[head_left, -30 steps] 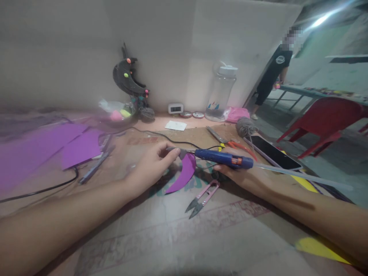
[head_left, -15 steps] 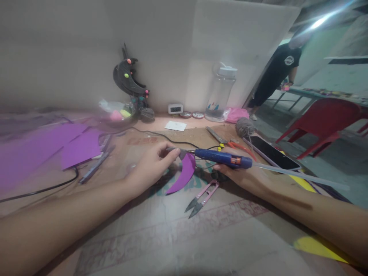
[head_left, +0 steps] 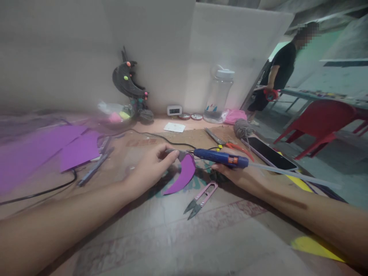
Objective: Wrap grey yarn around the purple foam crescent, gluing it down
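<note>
Fingers (head_left: 171, 154) of one hand apparently pinch one purple crescent (head_left: 185, 174).

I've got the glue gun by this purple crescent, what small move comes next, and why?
I'd probably ease your left hand back slightly: the glue gun points its metal tip toward those fingers, very near the thumb, at the upper end of the purple crescent.

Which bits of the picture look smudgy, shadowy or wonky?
Head view: purple sheets smear into blur at far left; the purple crescent looks clearer; a dark shadow stripes the right forearm; the water bottle and red chair tilt, probably from lens distortion.
</note>
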`<state>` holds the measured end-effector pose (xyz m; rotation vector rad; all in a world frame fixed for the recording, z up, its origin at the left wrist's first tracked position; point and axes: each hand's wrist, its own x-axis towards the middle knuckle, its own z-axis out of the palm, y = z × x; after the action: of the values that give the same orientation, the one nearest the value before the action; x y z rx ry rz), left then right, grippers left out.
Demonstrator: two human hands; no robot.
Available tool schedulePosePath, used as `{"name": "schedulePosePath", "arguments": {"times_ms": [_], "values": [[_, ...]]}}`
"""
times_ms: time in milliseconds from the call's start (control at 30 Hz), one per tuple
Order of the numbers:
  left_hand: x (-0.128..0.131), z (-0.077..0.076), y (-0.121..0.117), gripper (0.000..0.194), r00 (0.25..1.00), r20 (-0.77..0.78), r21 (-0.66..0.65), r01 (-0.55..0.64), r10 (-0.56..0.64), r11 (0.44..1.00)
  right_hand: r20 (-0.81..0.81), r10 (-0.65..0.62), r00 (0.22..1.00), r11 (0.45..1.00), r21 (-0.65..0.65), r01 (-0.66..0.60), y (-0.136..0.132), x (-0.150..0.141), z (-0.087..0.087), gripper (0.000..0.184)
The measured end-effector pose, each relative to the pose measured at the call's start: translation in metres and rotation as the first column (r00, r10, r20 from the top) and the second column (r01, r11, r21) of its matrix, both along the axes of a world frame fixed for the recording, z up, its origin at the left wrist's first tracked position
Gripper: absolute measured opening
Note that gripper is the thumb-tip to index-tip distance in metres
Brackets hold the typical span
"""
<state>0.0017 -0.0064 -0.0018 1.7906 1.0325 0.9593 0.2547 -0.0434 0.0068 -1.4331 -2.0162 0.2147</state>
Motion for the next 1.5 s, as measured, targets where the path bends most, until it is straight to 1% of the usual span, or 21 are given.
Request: {"name": "schedulePosePath", "arguments": {"times_ms": [100,200,267,400,467,500,567,633,667,800,933,1033,1133,1233,1400,1500], "values": [[0.0,0.001,0.001,0.029,1.0,-0.012,-0.015,-0.016,0.016,1.0,-0.031,-0.02,0.999,0.999,-0.029,0.019,0.0,-0.001,0.005,0.021],[0.001,0.001,0.002,0.029,1.0,-0.026,-0.039,-0.016,0.015,0.999,-0.055,-0.026,0.998,0.999,-0.031,0.025,0.001,-0.001,0.01,0.021],[0.001,0.001,0.002,0.028,1.0,-0.027,-0.043,-0.004,0.003,0.999,-0.104,-0.005,0.995,0.999,-0.047,0.0,0.0,-0.001,0.015,0.02],[0.002,-0.001,0.003,0.028,0.999,-0.046,-0.023,0.024,-0.025,0.999,-0.277,0.071,0.958,0.989,-0.107,-0.105,0.0,-0.004,0.022,0.019],[0.003,-0.001,0.003,0.028,0.997,-0.069,-0.009,0.033,-0.033,0.999,-0.306,0.082,0.949,0.987,-0.104,-0.119,0.006,-0.005,0.024,0.023],[0.003,-0.001,0.003,0.029,0.996,-0.077,-0.008,0.041,-0.041,0.999,-0.304,0.086,0.949,0.99,-0.082,-0.116,0.011,-0.005,0.024,0.025],[0.004,-0.001,0.003,0.029,0.995,-0.082,-0.019,0.047,-0.048,0.999,-0.262,0.088,0.961,0.995,-0.028,-0.098,0.025,-0.006,0.025,0.028],[0.005,0.0,0.003,0.029,0.996,-0.074,-0.029,0.045,-0.047,0.999,-0.225,0.066,0.972,0.998,-0.008,-0.069,0.045,-0.008,0.027,0.029],[0.005,0.001,0.003,0.029,0.997,-0.07,-0.027,0.043,-0.045,0.999,-0.194,0.052,0.98,0.998,-0.01,-0.055,0.057,-0.009,0.028,0.029],[0.004,0.0,0.002,0.03,0.994,-0.093,-0.026,0.051,-0.053,0.998,-0.154,-0.007,0.988,1.0,-0.029,0.003,0.111,-0.014,0.03,0.028],[0.003,-0.002,0.003,0.031,0.991,-0.112,-0.024,0.074,-0.077,0.997,-0.124,-0.05,0.991,0.997,-0.057,0.043,0.167,-0.013,0.021,0.029],[0.003,-0.002,0.004,0.03,0.989,-0.126,-0.04,0.07,-0.074,0.997,-0.092,-0.051,0.994,0.993,-0.109,0.041,0.197,-0.012,0.009,0.029],[0.003,-0.003,0.005,0.029,0.988,-0.125,-0.078,0.081,-0.09,0.994,-0.035,-0.031,0.999,0.984,-0.174,0.025,0.212,-0.014,-0.002,0.031],[0.004,-0.004,0.007,0.028,0.988,-0.126,-0.061,0.086,-0.093,0.994,0.023,-0.036,0.999,0.974,-0.224,0.04,0.218,-0.019,-0.006,0.034],[0.004,-0.005,0.007,0.029,0.989,-0.119,-0.064,0.081,-0.088,0.995,0.14,-0.064,0.988,0.962,-0.253,0.099,0.218,-0.026,0.001,0.034],[0.006,-0.008,0.008,0.03,0.988,-0.125,-0.116,0.076,-0.091,0.99,0.206,-0.053,0.977,0.966,-0.236,0.102,0.215,-0.025,0.006,0.034]]}}
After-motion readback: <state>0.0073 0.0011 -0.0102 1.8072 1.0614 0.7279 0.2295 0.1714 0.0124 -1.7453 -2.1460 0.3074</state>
